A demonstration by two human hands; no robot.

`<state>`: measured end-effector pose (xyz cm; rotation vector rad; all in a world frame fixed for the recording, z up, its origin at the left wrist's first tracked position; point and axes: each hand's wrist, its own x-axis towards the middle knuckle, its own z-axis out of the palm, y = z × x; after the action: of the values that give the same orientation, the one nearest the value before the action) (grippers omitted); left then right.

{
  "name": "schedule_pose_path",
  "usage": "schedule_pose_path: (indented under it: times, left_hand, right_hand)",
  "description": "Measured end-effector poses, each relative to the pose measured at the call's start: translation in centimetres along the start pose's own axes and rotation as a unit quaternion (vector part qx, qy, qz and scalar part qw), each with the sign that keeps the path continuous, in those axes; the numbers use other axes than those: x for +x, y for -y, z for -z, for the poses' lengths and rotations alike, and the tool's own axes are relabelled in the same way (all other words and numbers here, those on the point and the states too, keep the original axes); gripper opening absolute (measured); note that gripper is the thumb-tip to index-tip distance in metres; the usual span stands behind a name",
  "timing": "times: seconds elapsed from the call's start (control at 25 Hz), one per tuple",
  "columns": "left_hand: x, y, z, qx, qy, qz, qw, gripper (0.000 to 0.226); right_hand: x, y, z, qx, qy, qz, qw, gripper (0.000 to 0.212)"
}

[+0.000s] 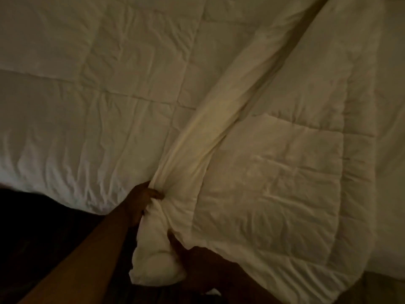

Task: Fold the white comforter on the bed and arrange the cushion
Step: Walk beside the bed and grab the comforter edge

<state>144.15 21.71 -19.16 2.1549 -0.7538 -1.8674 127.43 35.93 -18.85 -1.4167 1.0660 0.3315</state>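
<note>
The white quilted comforter (109, 95) covers almost the whole view, spread over the bed in dim light. A long raised ridge of fabric runs from the top right down to the near edge. My left hand (140, 202) grips the bunched lower end of that ridge, fingers curled into the cloth. Just below it, my right hand (197, 266) holds the comforter's hanging corner, mostly in shadow. A folded-over flap (274, 183) lies to the right of the ridge. No cushion is in view.
Dark floor (43, 238) shows at the bottom left beside the bed's near edge. A paler strip of floor (385, 288) shows at the bottom right corner.
</note>
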Motion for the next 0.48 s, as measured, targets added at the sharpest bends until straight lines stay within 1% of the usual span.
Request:
schedule_pose_path:
  times: [0.08,0.12,0.16,0.2,0.28,0.32,0.4,0.48]
  left_hand:
    - [1.4,1.3,-0.5,0.031,-0.031,-0.028,0.999,0.055]
    - [1.6,1.4,-0.9,0.085,-0.064,-0.051,0.993,0.055]
    - [1.8,1.6,-1.3,0.148,-0.087,-0.068,0.983,0.054]
    - [1.3,1.4,-1.7,0.197,-0.101,-0.079,0.972,0.05]
    - [0.3,0.9,-2.1,0.237,-0.111,-0.114,0.958,0.036]
    - [0.1,0.2,-2.2,0.244,-0.111,-0.132,0.954,0.032]
    - [0.7,-2.2,-2.5,0.258,-0.108,-0.162,0.946,0.037]
    - [2.1,-5.8,-3.5,0.266,-0.097,-0.194,0.939,0.046]
  right_hand:
    - [1.9,-0.7,-2.3,-0.034,0.019,-0.023,0.999,0.106]
    - [2.6,-1.2,-3.2,-0.042,0.026,-0.028,0.998,0.106]
    - [3.1,-2.0,-3.5,-0.038,0.025,-0.043,0.998,0.101]
    - [3.6,-3.0,-3.5,-0.016,0.008,-0.052,0.999,0.087]
    - [3.6,-4.3,-2.3,0.048,-0.069,-0.078,0.993,0.049]
    - [3.2,-4.7,-1.2,0.077,-0.118,-0.087,0.986,0.039]
    - [2.1,-5.4,2.4,0.097,-0.221,-0.092,0.966,0.032]
    - [0.7,-5.7,7.4,0.089,-0.304,-0.086,0.945,0.032]
